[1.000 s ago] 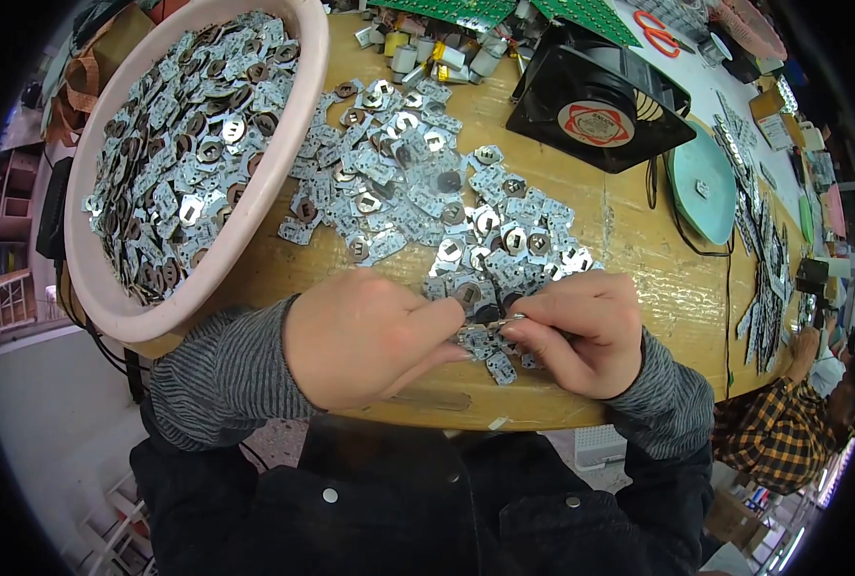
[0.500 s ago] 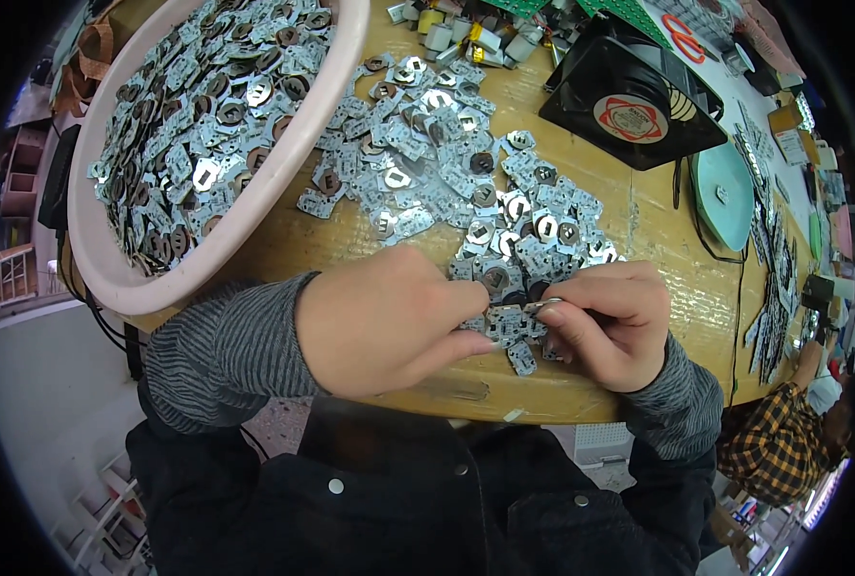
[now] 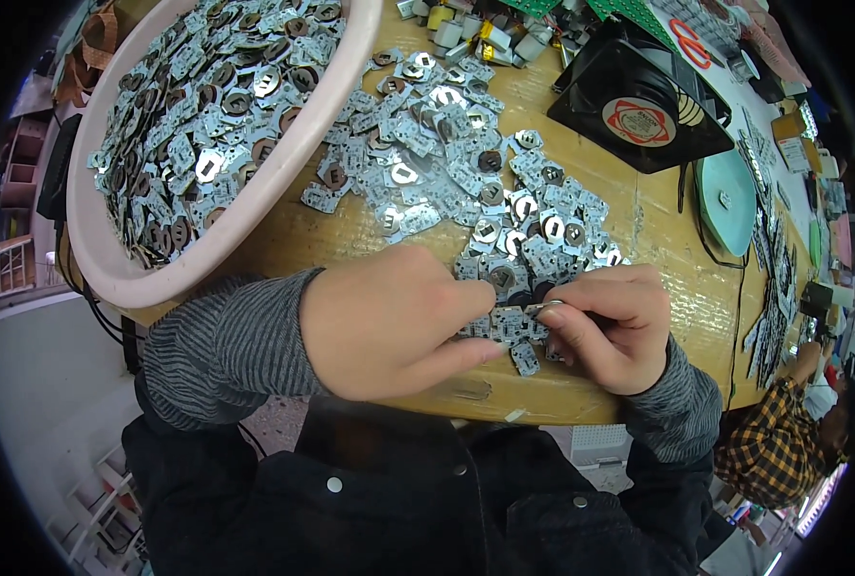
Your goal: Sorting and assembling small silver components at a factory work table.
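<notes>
Near the table's front edge, my right hand [image 3: 614,322] pinches a small circuit board [image 3: 548,305] between thumb and forefinger; only its edge shows. My left hand [image 3: 394,322] comes in from the left with its back up, thumb and forefinger closing around another small circuit board [image 3: 510,324] just beside the right fingertips. The other fingers of that hand are hidden. Around and beyond both hands lies a loose heap of small circuit boards [image 3: 542,197], many with round metal or dark discs on them. One more board [image 3: 524,359] lies under the hands, close to the table edge.
A large pale pink basin [image 3: 283,182] full of similar boards stands at the left. A black fan [image 3: 638,106] and a teal dish [image 3: 725,206] are at the right, with dark strips [image 3: 775,298] beyond. Another person in a checked shirt [image 3: 773,446] is at the far right.
Both hands keep almost the same pose over the boards. The whole view has shifted very slightly; nothing has visibly been picked up or let go.
</notes>
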A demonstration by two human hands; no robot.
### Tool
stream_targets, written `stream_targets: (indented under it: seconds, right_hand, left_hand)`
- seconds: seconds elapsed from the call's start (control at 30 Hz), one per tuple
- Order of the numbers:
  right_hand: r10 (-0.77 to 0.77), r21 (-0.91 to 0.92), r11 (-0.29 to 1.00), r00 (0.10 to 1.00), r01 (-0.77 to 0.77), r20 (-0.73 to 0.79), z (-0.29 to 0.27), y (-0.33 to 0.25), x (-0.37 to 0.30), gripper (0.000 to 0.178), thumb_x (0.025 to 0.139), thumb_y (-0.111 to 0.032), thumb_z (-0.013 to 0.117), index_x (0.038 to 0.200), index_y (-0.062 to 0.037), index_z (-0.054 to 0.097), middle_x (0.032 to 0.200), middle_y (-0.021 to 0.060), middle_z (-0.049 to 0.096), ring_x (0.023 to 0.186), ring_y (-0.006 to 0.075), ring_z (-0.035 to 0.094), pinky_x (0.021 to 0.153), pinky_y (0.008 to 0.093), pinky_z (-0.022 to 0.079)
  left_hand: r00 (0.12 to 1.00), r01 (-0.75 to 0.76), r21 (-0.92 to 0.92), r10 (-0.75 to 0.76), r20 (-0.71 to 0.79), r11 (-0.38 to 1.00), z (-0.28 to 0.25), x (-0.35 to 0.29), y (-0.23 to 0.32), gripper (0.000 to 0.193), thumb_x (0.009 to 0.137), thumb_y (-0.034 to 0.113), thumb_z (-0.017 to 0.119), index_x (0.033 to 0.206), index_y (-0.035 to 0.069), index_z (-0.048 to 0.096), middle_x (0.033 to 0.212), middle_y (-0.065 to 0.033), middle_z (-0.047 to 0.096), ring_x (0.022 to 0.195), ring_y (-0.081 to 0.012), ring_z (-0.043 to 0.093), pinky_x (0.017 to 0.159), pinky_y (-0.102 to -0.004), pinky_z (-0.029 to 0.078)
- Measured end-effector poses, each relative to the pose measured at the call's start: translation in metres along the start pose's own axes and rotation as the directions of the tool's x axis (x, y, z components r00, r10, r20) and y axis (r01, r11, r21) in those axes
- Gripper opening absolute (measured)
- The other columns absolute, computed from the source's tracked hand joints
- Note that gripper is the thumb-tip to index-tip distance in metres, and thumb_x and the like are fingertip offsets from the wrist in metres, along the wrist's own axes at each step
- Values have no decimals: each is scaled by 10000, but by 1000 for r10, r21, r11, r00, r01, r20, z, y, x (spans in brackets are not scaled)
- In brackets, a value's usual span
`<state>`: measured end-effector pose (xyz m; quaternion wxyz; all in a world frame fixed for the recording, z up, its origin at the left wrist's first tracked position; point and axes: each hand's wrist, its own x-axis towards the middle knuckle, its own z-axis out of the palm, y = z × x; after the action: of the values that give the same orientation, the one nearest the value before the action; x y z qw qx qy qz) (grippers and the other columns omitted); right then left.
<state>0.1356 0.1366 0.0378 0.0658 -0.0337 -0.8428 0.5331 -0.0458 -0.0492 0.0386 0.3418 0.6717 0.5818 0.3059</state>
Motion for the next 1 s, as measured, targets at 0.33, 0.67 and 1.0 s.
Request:
stream_targets:
  seconds: [0.33, 0.67, 1.0]
  right_hand:
    - [68, 12, 998, 997, -68, -38, 3, -5, 1, 71, 888, -16, 714, 854, 40, 743, 622, 106, 668, 523, 164, 652, 497, 274, 475]
    - [105, 1, 994, 994, -105, -21, 3, -5, 0, 81, 898, -11, 715, 847, 49, 736, 625, 98, 675, 522, 131, 653, 498, 248, 478]
    - [129, 36, 991, 992, -129, -13, 3, -7, 1, 90, 906, -26, 725, 853, 45, 741, 626, 86, 678, 530, 114, 658, 497, 237, 475]
  left_hand:
    - [994, 73, -187, -57, 92, 980, -5, 3, -1, 429, 1047, 368, 522, 833, -3, 507, 596, -190, 525, 574, -414, 580, 537, -458, 442]
    - [983, 138, -227, -106, 149, 964, -3, 5, -5, 573, 1081, 483, 376, 808, -7, 496, 586, -196, 506, 569, -422, 562, 539, -464, 437]
    - [988, 125, -182, -105, 115, 975, -4, 4, 0, 557, 1078, 465, 394, 797, -5, 497, 575, -196, 499, 563, -419, 556, 536, -465, 433]
